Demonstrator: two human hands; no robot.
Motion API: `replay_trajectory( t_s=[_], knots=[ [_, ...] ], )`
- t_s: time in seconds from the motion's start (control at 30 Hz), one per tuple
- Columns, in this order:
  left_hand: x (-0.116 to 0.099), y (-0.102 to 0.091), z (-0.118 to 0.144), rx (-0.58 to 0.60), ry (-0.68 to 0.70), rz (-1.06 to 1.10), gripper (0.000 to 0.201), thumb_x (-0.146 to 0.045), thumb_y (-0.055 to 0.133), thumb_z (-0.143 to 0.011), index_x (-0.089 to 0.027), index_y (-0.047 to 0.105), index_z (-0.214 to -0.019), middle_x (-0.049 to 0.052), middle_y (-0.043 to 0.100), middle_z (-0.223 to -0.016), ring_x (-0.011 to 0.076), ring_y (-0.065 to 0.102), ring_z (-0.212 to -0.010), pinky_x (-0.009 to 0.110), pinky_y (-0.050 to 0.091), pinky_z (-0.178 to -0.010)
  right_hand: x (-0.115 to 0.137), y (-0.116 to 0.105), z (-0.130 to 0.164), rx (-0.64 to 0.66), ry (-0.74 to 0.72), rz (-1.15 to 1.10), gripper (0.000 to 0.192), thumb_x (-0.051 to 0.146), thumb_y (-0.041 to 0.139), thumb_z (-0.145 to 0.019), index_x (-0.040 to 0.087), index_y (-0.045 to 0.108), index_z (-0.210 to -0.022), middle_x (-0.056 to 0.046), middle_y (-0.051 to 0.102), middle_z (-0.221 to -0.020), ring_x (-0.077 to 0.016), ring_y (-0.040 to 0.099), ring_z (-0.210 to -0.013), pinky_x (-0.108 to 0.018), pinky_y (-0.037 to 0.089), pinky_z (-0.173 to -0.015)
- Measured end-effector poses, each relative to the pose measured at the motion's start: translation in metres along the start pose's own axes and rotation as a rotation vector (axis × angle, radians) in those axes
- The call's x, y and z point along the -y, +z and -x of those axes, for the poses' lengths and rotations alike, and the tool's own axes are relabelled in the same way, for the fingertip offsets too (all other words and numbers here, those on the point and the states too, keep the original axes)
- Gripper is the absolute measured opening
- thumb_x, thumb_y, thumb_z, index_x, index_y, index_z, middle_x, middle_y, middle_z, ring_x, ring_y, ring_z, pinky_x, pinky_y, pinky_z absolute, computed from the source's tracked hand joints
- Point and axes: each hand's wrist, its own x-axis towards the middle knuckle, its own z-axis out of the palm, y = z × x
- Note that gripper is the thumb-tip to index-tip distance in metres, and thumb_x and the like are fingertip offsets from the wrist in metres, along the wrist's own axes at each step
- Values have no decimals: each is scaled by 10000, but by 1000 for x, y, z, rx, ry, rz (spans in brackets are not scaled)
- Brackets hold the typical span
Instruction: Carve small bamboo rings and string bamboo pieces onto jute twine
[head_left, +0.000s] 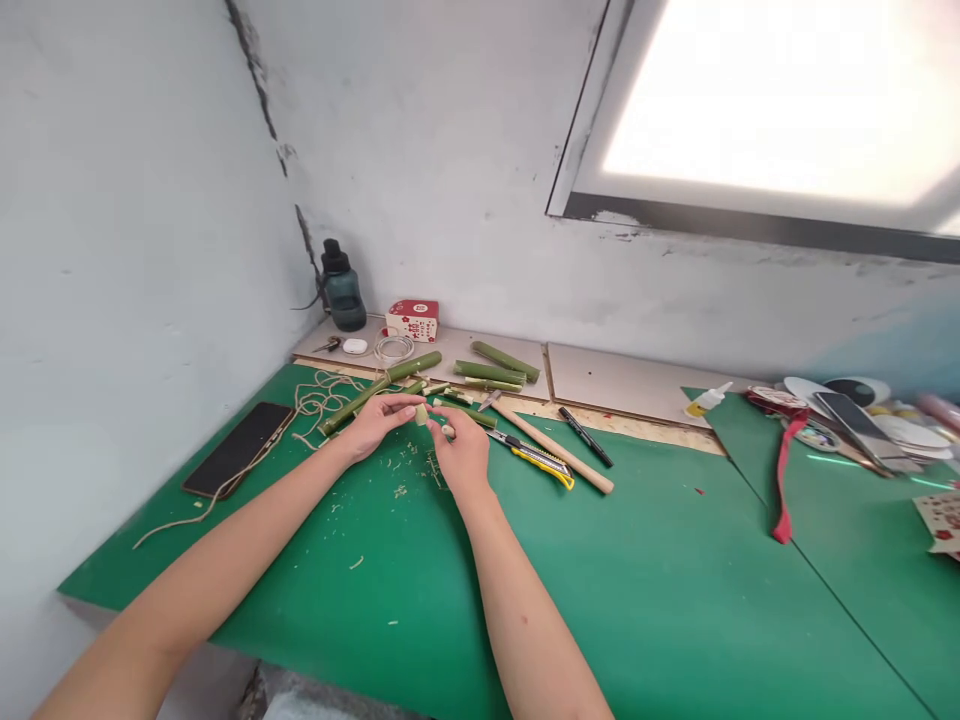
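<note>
A small pale green piece of cut bamboo [421,414] is pinched between my two hands, above the green table mat. My left hand [379,425] grips it from the left with thumb and fingertips. From the right, my right hand [460,450] closes on the same piece, its fingers curled. A pale rounded end [448,432] shows at the right hand's fingers; what it belongs to is hidden. Just behind the hands lie green bamboo lengths [491,372]. To the right are a yellow utility knife [536,460] and a hammer [555,444] with a wooden handle.
Bamboo shavings [400,491] litter the mat. At left lie a phone [238,450] and loose cord [315,400]. A water bottle [344,292] and red-white box [413,320] stand by the wall. A black marker [586,436], glue bottle [707,400] and red strap [783,485] lie rightward.
</note>
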Motion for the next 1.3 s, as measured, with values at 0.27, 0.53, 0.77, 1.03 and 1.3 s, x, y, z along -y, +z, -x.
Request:
replay_trajectory(
  t_s=[0.27, 0.53, 0.77, 1.03, 1.3],
  knots=[
    [8, -5, -4, 97, 1, 73, 560, -542, 907, -747, -169, 825, -1157, 138, 816, -1119, 272, 739, -1022, 383, 547, -959, 6, -3, 0, 59, 9, 54, 176, 293, 548, -919, 253, 719, -927, -21, 768, -826, -193, 627, -670, -300, 441, -649],
    [7, -2, -5, 66, 35, 136, 583, -573, 909, -720, -152, 821, -1112, 61, 765, -867, 175, 649, -776, 301, 511, -768, 10, -5, 4, 62, 19, 34, 76, 263, 482, -912, 249, 544, -872, 51, 528, -668, -138, 412, -576, -267, 322, -609],
    [2, -2, -3, 46, 11, 150, 558, -603, 911, -690, -143, 760, -967, 19, 691, -755, 138, 603, -659, 270, 486, -660, 6, -6, 1, 4, 31, -15, 129, 341, 516, -951, 239, 537, -876, 40, 528, -695, -132, 394, -584, -276, 316, -604],
    [1, 1, -2, 39, 18, 155, 470, -436, 937, -656, -171, 632, -897, 7, 687, -834, 167, 696, -756, 277, 520, -711, 3, -8, -3, -81, 48, -61, 143, 358, 533, -959, 233, 599, -983, 46, 505, -688, -128, 374, -555, -279, 304, -571],
    [4, 0, -2, 28, 64, 119, 434, -257, 881, -619, -179, 777, -1033, 51, 733, -1066, 203, 666, -1025, 353, 536, -963, 5, -11, -3, -112, 54, -72, 173, 387, 532, -975, 231, 608, -980, 45, 506, -676, -132, 374, -562, -286, 298, -581]
  ],
)
